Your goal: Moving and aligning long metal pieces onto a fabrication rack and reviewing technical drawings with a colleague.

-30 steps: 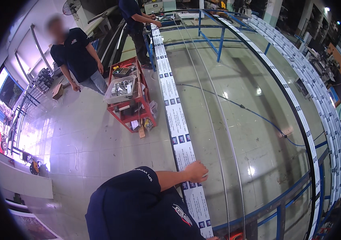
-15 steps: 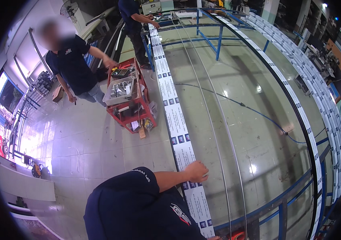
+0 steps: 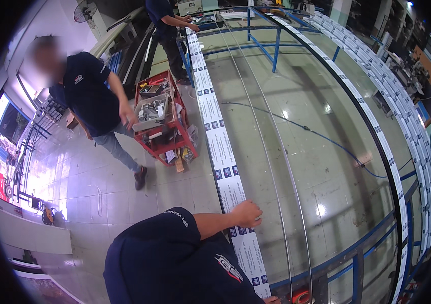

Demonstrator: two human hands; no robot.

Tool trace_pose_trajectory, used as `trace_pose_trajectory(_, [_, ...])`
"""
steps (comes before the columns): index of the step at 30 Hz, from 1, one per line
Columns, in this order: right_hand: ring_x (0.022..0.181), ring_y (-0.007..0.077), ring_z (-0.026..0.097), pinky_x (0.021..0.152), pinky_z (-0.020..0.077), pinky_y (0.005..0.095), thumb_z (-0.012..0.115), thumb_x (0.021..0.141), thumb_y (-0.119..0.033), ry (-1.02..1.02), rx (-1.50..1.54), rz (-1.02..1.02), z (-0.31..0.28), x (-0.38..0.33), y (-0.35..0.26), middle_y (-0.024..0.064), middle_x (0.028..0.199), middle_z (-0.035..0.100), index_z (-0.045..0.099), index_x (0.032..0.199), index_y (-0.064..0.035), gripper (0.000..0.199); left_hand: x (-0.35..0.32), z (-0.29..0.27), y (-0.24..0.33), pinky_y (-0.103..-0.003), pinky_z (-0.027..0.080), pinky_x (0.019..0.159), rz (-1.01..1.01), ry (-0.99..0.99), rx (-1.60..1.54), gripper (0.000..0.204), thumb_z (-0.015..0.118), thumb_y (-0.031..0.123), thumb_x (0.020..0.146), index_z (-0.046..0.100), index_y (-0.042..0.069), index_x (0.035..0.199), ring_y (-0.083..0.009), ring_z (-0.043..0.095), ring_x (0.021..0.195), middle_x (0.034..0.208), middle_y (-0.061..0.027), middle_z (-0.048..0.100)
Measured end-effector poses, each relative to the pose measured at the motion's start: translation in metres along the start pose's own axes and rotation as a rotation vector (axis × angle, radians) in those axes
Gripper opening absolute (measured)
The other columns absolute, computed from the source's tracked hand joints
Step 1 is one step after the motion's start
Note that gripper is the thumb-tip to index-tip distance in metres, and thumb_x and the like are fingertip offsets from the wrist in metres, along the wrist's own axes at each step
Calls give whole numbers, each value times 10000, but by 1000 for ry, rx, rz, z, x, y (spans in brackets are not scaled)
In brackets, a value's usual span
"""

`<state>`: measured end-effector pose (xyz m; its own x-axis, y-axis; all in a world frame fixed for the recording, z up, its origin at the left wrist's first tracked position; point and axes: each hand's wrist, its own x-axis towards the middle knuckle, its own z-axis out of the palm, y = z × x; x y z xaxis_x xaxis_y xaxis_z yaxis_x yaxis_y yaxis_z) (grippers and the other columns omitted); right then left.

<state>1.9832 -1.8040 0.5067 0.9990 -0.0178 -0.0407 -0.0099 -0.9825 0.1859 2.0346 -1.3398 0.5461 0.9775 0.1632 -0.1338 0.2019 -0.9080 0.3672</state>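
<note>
I note a dark navy short-sleeved shirt [image 3: 175, 263] with a small red-and-white emblem on the chest and pale lettering along the shoulder. The forearm is bare, and the left hand [image 3: 248, 213] wears no glove.

To my left a red metal tool cart [image 3: 160, 121] stands on the glossy grey tiled floor [image 3: 94, 192], crowded with tools and boxes. A person in a dark blue polo shirt [image 3: 89, 96] walks just beside it. Farther ahead another person in dark clothes [image 3: 165, 25] leans over the bench end. A thin blue cable [image 3: 321, 139] trails across the floor beneath.
</note>
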Motion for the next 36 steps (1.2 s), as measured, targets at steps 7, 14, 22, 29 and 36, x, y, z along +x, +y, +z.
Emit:
trace_pose_trajectory(7, [847, 351, 625, 753, 417, 540, 436, 928, -410, 18, 74, 4, -16, -3, -6, 122, 931, 686, 682, 898, -84, 410, -1, 2, 0, -419, 458, 870, 3, 2, 29, 374, 511, 385, 886, 672, 54, 821, -308, 651, 838, 820, -131, 679])
trace_pose_trajectory(14, [859, 355, 619, 753, 411, 541, 433, 929, -396, 83, 78, -19, -9, 0, -7, 121, 927, 684, 676, 875, -89, 395, -2, 3, 1, -419, 453, 877, 3, -6, 7, 376, 511, 384, 891, 672, 52, 818, -305, 650, 834, 813, -128, 678])
trace_pose_trajectory(22, [863, 356, 618, 755, 408, 541, 429, 929, -393, 71, 44, -27, 1, -5, 0, 120, 931, 685, 674, 858, -94, 393, -4, 1, 1, -418, 461, 858, 11, 21, 5, 367, 520, 376, 884, 668, 49, 808, -311, 649, 820, 800, -129, 674])
trace_pose_trajectory(29, [856, 337, 632, 726, 430, 508, 476, 902, -429, -22, -16, -19, -19, 0, -8, 136, 895, 685, 680, 848, -124, 371, -2, 3, -1, -418, 463, 850, 11, 44, 2, 361, 528, 377, 878, 670, 54, 802, -304, 653, 803, 777, -128, 670])
trace_pose_trajectory(36, [677, 376, 553, 599, 416, 492, 563, 898, -300, 460, 214, -97, 6, 4, -6, 133, 741, 608, 596, 679, -105, 295, 1, 6, 0, -414, 467, 844, 13, 7, 0, 358, 536, 380, 869, 677, 56, 808, -314, 654, 784, 787, -146, 678])
